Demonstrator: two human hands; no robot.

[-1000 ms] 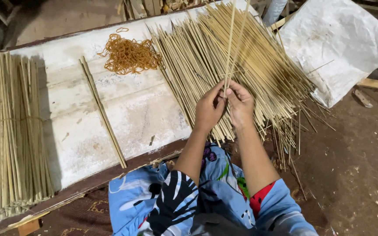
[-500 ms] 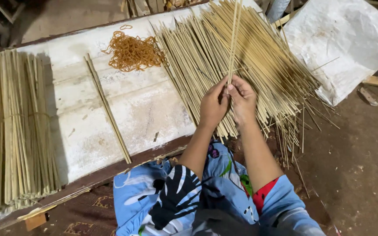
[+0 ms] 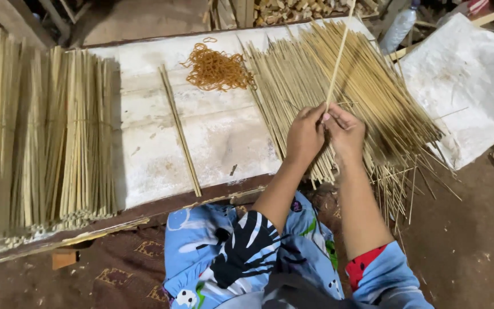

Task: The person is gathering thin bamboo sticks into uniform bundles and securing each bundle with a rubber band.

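there, thin bamboo stick (image 3: 338,57) upright between both hands' fingers (image 3: 322,116)

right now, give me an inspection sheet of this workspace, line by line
surface: long whitish board with a dark wooden front edge, worn and stained.
job's things: one thin bamboo stick held pointing up and away; loose heap of sticks fanned under the hands, ends overhanging the front edge.
clutter: tangle of orange rubber bands; a few sticks lying apart mid-board; tied bundles stacked at the board's left end.
grippers: left hand and right hand pressed together, both pinching the stick's lower end.
cables: nothing seen.
surroundings: white sack to the right, plastic bottle behind it, wood scraps beyond the board, dirt floor.
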